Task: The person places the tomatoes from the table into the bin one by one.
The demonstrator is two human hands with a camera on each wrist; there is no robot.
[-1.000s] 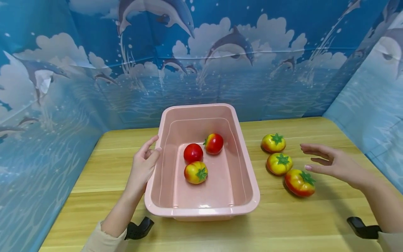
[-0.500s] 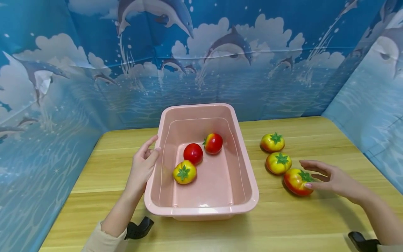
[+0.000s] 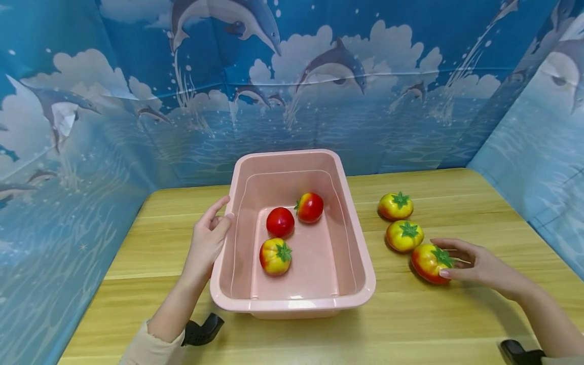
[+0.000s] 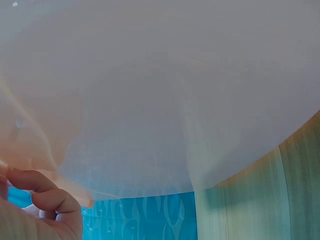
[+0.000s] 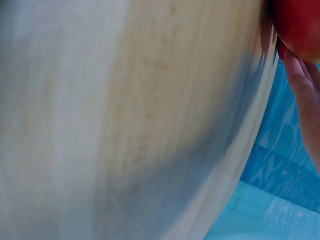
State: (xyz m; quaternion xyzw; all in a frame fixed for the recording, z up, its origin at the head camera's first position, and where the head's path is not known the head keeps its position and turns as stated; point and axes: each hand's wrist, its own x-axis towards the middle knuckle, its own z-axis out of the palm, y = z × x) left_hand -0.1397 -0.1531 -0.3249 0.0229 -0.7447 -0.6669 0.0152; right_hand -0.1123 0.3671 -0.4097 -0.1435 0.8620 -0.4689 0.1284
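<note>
My left hand [image 3: 210,235] pinches the left rim of a pink plastic basin [image 3: 294,306] between thumb and fingers. The left wrist view has the curled fingers [image 4: 55,202] low at the left, beside the basin's pale wall. Three toy tomatoes lie inside: a red one [image 3: 280,222], a red-and-yellow one [image 3: 310,208] and a yellow-orange one [image 3: 276,257]. On the table at the right, my right hand [image 3: 483,266] holds the nearest toy tomato [image 3: 427,263], thumb in front and fingers behind. Only part of that tomato [image 5: 300,27] shows in the right wrist view.
Two more yellow-red toy tomatoes, a far one [image 3: 395,206] and a middle one [image 3: 404,236], sit in line beyond the held one. The wooden table [image 3: 410,329] is bounded by a blue dolphin-print cloth [image 3: 292,121] at the back and sides.
My right hand came down and left onto the nearest tomato. Inside the basin, the yellow-orange tomato rolled left, then back right and nearer. My left hand stayed on the rim.
</note>
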